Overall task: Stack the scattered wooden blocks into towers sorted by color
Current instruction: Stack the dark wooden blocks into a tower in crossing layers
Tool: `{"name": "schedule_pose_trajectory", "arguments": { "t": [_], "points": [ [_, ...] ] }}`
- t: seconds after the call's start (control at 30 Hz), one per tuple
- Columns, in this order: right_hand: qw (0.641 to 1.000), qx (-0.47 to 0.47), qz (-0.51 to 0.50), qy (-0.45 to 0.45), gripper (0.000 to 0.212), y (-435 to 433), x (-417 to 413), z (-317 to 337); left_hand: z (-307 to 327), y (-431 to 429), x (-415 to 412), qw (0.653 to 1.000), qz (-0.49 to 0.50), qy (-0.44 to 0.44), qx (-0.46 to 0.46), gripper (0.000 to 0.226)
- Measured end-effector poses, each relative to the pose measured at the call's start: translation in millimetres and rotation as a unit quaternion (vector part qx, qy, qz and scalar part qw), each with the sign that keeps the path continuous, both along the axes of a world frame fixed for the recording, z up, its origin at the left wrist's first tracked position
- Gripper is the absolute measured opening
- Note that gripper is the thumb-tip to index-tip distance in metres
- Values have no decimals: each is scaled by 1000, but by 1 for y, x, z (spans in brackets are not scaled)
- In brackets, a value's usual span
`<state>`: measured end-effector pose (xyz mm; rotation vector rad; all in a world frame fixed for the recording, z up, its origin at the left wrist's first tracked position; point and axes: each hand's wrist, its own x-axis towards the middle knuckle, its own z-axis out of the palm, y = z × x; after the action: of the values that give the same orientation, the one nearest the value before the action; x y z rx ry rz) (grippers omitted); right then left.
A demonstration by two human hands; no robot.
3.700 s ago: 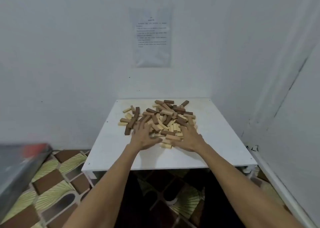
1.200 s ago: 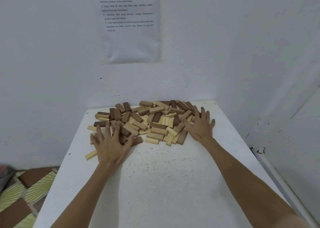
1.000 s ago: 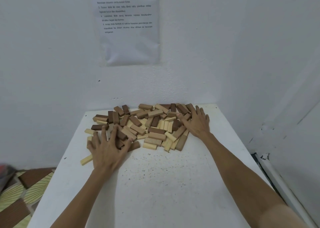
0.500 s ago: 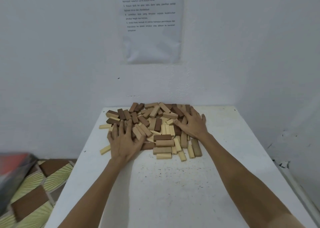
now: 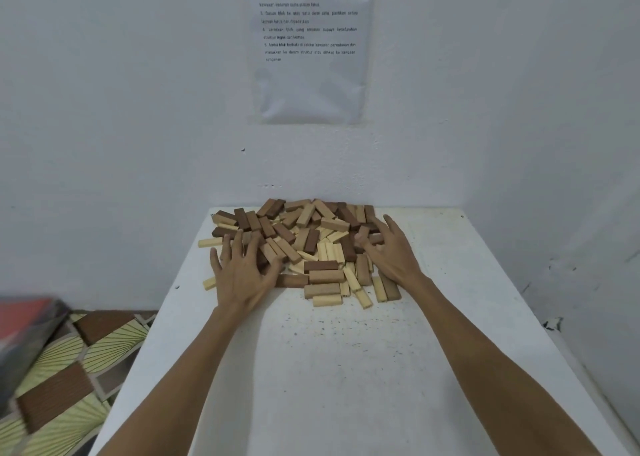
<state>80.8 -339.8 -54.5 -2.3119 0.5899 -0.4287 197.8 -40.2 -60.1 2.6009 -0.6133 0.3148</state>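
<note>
Head view shows that the task is only at its beginning: no tower stands anywhere on the white table (image 5: 346, 386). The wooden blocks (image 5: 308, 244) lie in one mixed pile at the far end of the table, close to the wall, with dark brown, mid brown and pale ones all together and crossing each other. The left hand (image 5: 242, 277) lies flat on the near left part of the pile, fingers straight and spread, and it holds nothing. The right hand (image 5: 393, 253) rests against the right side of the pile, also spread, its fingers a little bent over some brown blocks; I see no block gripped in it. A pale block (image 5: 210, 242) sticks out at the left fringe, and a second pale piece (image 5: 209, 283) lies just beside the left hand. In my judgement, all the sorting by colour and all the stacking is yet to do.
</note>
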Motion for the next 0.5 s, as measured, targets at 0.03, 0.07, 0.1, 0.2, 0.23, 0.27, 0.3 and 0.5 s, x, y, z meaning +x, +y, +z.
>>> {"name": "schedule_pose_trajectory", "arguments": {
  "t": [0.03,0.07,0.1,0.2,0.23,0.27,0.3,0.5],
  "points": [
    [1000,4,-2,-6,97,3,-6,0,1,2,-3,1000,5,-2,1,74],
    [1000,7,-6,-10,100,7,-13,0,1,5,-6,1000,15,-3,4,77],
    [1000,3,-10,-13,104,12,-20,-1,1,7,-10,999,30,-3,12,81],
    [998,-56,-13,-7,107,30,-38,-9,0,10,-22,996,79,20,25,93],
    [997,-82,-7,1,105,37,-42,-11,-1,10,-26,995,88,38,16,95],
    [995,-99,1,15,102,43,-42,-13,-1,9,-29,994,91,56,6,97],
    [994,-105,7,31,100,48,-41,-13,-1,7,-31,994,90,68,-2,100],
    [991,-108,4,75,107,68,-10,-4,-4,-3,-23,997,44,61,-24,102]
  ]
}}
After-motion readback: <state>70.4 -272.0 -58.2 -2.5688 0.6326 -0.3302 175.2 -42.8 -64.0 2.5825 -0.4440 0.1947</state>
